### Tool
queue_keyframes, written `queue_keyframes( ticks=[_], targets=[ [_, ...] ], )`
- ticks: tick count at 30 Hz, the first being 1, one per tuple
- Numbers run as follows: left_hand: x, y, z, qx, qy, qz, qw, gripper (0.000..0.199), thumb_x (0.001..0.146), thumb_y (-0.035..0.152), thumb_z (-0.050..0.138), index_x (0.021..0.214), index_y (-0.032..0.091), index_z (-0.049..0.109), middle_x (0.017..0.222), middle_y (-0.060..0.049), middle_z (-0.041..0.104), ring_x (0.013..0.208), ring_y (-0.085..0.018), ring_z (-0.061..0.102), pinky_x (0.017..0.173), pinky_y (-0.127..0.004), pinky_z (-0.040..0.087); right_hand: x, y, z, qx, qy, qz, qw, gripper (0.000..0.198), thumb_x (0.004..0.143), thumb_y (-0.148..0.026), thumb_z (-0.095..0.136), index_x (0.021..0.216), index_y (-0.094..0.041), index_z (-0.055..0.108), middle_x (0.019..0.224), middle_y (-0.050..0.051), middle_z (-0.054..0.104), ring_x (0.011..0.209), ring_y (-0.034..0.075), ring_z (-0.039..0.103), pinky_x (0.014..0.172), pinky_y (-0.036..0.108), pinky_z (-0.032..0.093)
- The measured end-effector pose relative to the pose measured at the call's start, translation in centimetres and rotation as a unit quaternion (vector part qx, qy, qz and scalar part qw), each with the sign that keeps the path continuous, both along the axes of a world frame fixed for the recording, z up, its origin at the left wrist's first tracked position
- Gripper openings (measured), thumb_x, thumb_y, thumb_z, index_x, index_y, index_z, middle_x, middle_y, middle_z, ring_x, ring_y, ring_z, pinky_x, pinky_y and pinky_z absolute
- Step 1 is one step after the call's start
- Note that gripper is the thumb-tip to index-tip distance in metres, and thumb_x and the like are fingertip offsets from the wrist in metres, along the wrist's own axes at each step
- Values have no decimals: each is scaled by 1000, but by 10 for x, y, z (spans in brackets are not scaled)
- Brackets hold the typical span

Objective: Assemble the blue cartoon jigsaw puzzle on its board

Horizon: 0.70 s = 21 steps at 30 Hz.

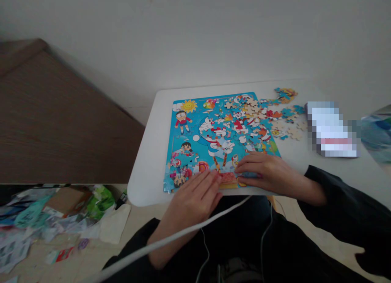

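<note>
A cartoon jigsaw puzzle (195, 111) lies in a blue tray board on a white table, partly assembled, with a blue-and-white cat figure in the middle. My left hand (198, 193) rests flat across the board's lower edge, its fingers stretched out over the picture. Close to it on the right, my right hand (265, 171) lies over the lower right part, thumb and fingers apart with blue showing between them. No piece is visible in either hand, though the surface under the fingertips is hidden. Loose puzzle pieces (250, 107) are heaped on the board's upper right.
More loose pieces (293, 130) spread over the white table (149, 152) right of the board. A phone (332, 130), its screen blurred out, lies beyond them. A white cable (183, 234) crosses before my left forearm. A brown cabinet (61, 120) stands left; bags and papers clutter the floor.
</note>
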<state>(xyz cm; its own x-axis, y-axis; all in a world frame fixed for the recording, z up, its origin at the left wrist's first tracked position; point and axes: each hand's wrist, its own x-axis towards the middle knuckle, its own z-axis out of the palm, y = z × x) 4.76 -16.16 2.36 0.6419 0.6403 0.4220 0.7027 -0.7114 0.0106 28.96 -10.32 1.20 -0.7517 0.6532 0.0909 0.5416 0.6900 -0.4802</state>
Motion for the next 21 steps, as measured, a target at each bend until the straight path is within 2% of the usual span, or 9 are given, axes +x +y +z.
queue_keyframes(
  ticks=[3, 6, 11, 16, 21],
  targets=[
    [13, -8, -20, -6, 6, 34, 999, 27, 94, 22, 48, 108, 10, 67, 111, -12, 70, 100, -22, 68, 85, -35, 58, 1, -1, 0, -28, 13, -8, 1000, 16, 90, -29, 56, 93, -20, 68, 94, 5, 69, 91, 19, 64, 83, 33, 50],
    [19, -11, -30, 0, -10, 53, 999, 28, 94, 22, 47, 107, 8, 67, 110, -13, 70, 102, -23, 67, 86, -35, 58, 1, -2, -1, -41, 30, -14, 999, 15, 89, -29, 57, 92, -18, 68, 92, 5, 69, 89, 18, 64, 83, 32, 50],
    [23, -12, -32, -2, -29, 56, 998, 27, 93, 20, 48, 107, 6, 67, 110, -13, 70, 104, -22, 66, 88, -34, 58, -1, -3, -4, -15, 47, -23, 999, 17, 87, -30, 59, 95, -17, 68, 94, 6, 69, 91, 18, 64, 82, 31, 50],
    [25, -12, -32, -7, -32, 55, 998, 26, 92, 19, 49, 107, 6, 67, 109, -12, 71, 104, -23, 66, 88, -35, 58, -6, -5, -7, 21, 3, -23, 1000, 35, 93, -38, 47, 121, -22, 62, 108, 9, 65, 99, 20, 62, 83, 33, 51],
    [26, -14, -36, 0, -53, 48, 997, 27, 92, 17, 48, 110, 5, 65, 110, -11, 70, 103, -22, 67, 88, -34, 58, -12, -7, -10, 49, -48, -23, 997, 36, 97, -40, 37, 111, -26, 68, 107, 7, 64, 92, 20, 63, 73, 31, 52]
  ],
)
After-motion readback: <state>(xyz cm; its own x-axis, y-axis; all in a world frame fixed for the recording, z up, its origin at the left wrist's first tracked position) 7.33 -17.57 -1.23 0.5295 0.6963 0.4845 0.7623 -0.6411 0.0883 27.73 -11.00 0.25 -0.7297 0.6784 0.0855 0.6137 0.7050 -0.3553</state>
